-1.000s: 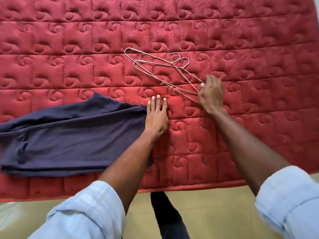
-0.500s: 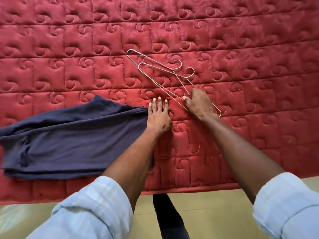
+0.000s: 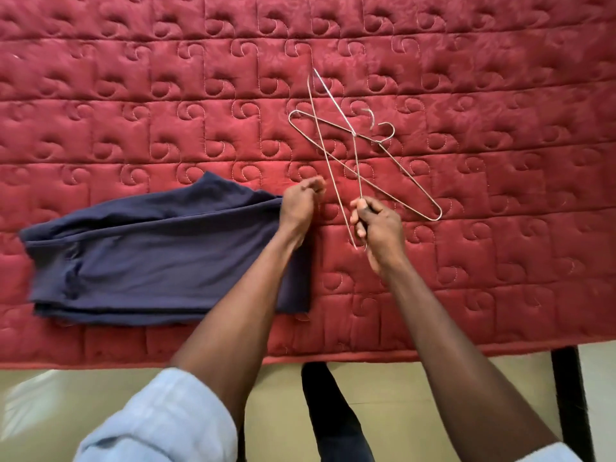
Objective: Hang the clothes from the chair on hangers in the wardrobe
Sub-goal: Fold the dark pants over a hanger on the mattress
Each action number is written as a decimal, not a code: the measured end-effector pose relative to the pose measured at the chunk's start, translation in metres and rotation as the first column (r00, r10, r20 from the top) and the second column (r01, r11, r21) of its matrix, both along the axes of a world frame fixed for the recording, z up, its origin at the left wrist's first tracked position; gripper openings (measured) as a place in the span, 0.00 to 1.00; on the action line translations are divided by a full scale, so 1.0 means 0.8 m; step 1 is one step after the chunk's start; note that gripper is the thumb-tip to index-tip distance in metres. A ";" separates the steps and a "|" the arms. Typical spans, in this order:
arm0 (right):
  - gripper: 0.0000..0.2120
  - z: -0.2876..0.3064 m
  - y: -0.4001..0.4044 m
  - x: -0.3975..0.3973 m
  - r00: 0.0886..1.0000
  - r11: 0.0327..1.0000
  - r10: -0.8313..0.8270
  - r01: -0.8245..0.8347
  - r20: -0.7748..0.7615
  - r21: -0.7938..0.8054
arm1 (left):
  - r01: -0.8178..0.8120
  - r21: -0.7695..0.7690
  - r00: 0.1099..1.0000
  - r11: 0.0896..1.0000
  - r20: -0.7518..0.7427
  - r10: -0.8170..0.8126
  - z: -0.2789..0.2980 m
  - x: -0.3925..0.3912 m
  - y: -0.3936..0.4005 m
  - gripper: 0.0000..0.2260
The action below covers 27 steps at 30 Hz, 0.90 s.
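Note:
A folded navy garment (image 3: 160,251) lies on the red quilted mattress (image 3: 500,261) at the left. My left hand (image 3: 300,205) sits at the garment's right edge with its fingers curled; whether it pinches the cloth I cannot tell. My right hand (image 3: 376,225) grips one end of a thin wire hanger (image 3: 333,155), which stands tilted up and away from me. A second wire hanger (image 3: 410,181) lies flat on the mattress under it, its hook pointing right.
The mattress's front edge (image 3: 333,356) runs across the frame, with tan floor (image 3: 66,401) below it. A dark trouser leg (image 3: 330,411) and a dark bed leg (image 3: 570,395) stand by that edge.
My right hand has closed on one hanger and lifted it, swinging it apart from the other. My left hand has gone from flat to curled at the garment's edge.

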State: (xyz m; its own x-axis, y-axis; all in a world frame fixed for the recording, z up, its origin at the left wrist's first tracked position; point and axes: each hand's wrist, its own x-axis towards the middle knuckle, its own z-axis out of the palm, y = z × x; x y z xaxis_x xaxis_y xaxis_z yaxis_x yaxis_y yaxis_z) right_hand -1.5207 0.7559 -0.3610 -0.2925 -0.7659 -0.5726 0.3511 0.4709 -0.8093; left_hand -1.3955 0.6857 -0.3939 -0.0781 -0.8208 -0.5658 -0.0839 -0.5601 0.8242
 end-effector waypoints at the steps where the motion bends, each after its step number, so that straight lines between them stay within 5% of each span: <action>1: 0.11 0.000 0.014 0.011 0.996 0.999 -0.030 0.029 0.084 0.020 | -0.177 0.132 0.963 0.975 -0.180 0.199 0.010 0.010 0.005 0.12; 4: 0.10 -0.003 0.055 0.042 0.946 0.996 -0.061 0.037 0.317 0.079 | -0.219 0.284 0.898 0.934 -0.316 0.306 0.023 0.034 0.031 0.09; 7: 0.06 -0.003 0.091 0.070 0.843 0.996 -0.057 0.014 0.535 0.084 | -0.273 0.192 0.927 0.943 -0.211 0.311 0.016 0.050 0.068 0.03; 10: 0.04 -0.003 0.115 0.085 0.782 0.997 -0.044 -0.001 0.622 0.071 | -0.430 0.125 0.888 0.894 -0.116 0.444 0.012 0.062 0.092 0.07; 16: 0.08 -0.020 0.131 0.099 0.893 0.989 0.035 -0.094 0.449 0.111 | -0.338 0.034 0.941 0.941 -0.007 0.338 0.008 0.087 0.127 0.09; 23: 0.05 -0.037 0.078 0.084 0.937 0.960 -0.176 0.096 0.300 0.263 | -0.217 0.018 0.951 0.976 0.230 0.207 -0.011 0.104 0.159 0.10; 27: 0.11 -0.034 0.058 0.088 0.993 0.930 -0.091 0.056 0.079 0.363 | -0.026 -0.092 0.857 0.995 0.511 0.070 -0.009 0.107 0.162 0.12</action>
State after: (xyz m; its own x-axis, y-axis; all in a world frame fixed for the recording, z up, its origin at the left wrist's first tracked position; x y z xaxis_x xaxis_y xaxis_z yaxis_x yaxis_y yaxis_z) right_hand -1.4504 0.8026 -0.3881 -0.2726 -0.4823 -0.8325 0.4614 0.6937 -0.5530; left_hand -1.3100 0.8157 -0.4015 0.2455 -0.8596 -0.4480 -0.4815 -0.5093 0.7133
